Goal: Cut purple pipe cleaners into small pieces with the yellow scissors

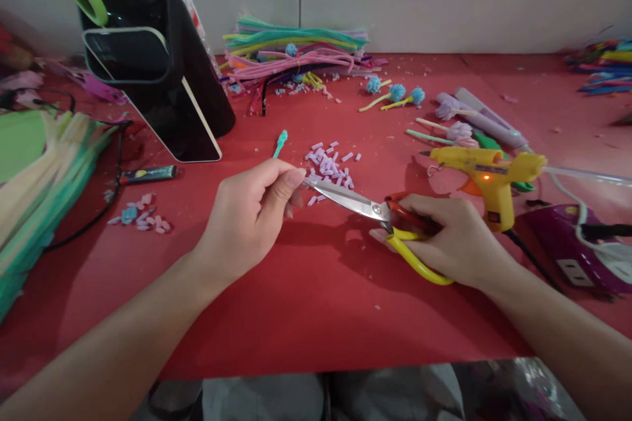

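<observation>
My left hand [251, 214] is closed in a pinch near the middle of the red table [306, 302]. A thin teal pipe cleaner stick [280, 143] pokes up from behind its fingers. My right hand [451, 237] grips the red and yellow handles of a pair of scissors [368, 207]. The steel blades point left, and their tip touches my left thumb and forefinger. A heap of small lilac cut pieces [332, 164] lies just beyond the blades.
A yellow glue gun [488, 174] with a lit lamp stands right of the scissors, beside a purple power strip [575, 247]. Pipe cleaners [296, 49] are piled at the back, finished pom-pom stems [395, 95] nearby. A black stand [148, 52] and paper stacks [39, 171] occupy the left.
</observation>
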`<state>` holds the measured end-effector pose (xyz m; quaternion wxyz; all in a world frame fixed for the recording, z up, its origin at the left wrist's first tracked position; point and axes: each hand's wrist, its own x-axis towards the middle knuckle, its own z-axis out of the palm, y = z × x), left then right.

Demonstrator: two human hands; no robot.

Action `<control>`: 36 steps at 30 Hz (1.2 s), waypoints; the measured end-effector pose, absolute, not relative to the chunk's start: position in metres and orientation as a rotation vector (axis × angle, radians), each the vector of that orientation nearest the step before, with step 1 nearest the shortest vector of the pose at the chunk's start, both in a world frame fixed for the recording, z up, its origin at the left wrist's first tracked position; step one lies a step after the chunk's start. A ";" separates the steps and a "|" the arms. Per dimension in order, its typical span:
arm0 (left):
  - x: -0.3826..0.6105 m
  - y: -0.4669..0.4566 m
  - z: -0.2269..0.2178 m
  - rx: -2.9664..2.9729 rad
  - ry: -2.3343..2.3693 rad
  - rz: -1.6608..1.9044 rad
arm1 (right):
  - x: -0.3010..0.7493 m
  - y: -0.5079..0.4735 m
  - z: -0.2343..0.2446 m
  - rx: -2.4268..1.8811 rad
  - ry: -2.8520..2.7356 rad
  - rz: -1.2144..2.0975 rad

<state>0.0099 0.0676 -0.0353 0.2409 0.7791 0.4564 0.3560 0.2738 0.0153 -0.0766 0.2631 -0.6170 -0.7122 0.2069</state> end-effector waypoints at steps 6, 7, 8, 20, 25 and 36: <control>0.009 0.069 -0.038 2.155 1.224 0.984 | 0.274 0.016 -0.076 -1.648 -1.927 0.558; 0.008 0.069 -0.038 2.156 1.225 0.985 | 0.274 0.016 -0.076 -1.646 -1.927 0.553; 0.008 0.069 -0.039 2.156 1.228 0.985 | 0.274 0.016 -0.076 -1.644 -1.928 0.549; 0.009 0.069 -0.039 2.120 1.263 0.988 | 0.273 0.014 -0.076 -1.710 -1.867 0.533; 0.009 0.069 -0.039 2.138 1.262 0.990 | 0.273 0.014 -0.076 -1.689 -1.879 0.567; 0.010 0.068 -0.038 2.135 1.288 0.996 | 0.274 0.016 -0.075 -1.675 -1.921 0.568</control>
